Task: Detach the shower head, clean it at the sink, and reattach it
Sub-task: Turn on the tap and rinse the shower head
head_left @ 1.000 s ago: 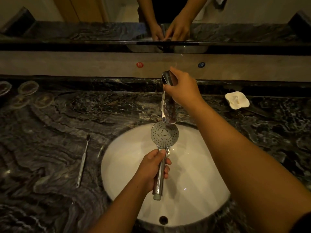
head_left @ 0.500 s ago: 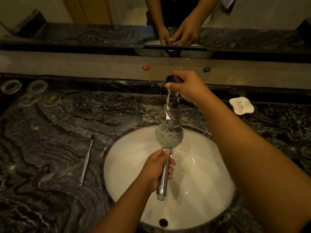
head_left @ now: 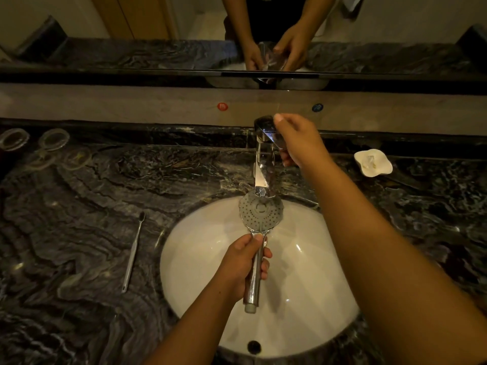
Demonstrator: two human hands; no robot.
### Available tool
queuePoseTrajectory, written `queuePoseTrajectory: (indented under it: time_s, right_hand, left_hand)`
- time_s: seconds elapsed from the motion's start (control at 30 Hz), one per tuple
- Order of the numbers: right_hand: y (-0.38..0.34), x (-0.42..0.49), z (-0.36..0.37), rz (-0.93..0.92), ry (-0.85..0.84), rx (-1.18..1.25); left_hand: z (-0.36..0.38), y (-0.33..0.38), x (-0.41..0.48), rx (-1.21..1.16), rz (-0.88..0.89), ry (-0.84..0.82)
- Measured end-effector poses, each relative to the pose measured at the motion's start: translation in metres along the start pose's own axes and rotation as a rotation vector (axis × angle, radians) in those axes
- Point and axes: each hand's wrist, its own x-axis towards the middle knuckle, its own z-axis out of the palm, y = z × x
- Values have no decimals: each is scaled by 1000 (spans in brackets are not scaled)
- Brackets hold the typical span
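My left hand (head_left: 241, 264) grips the chrome handle of the detached shower head (head_left: 261, 212). Its round spray face points up, just under the spout of the chrome faucet (head_left: 263, 164), above the white oval sink (head_left: 311, 299). My right hand (head_left: 297, 140) rests on the faucet's lever at the top, fingers curled around it. I cannot make out any running water.
A toothbrush (head_left: 133, 252) lies on the dark marble counter left of the basin. A white soap dish (head_left: 373, 162) sits at the back right. Clear glass coasters (head_left: 54, 139) are at the back left. A mirror runs along the wall behind.
My right hand has shifted slightly on the faucet lever. The shower head stays under the spout; the whole view has drifted a little with my head.
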Motion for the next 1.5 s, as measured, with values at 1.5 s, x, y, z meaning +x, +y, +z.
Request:
queuePoseTrajectory:
  time_s: [1.5]
  right_hand:
    - [144,-67,37,565,-115,794]
  left_hand:
    - [-7,-7,24,-13,17,30]
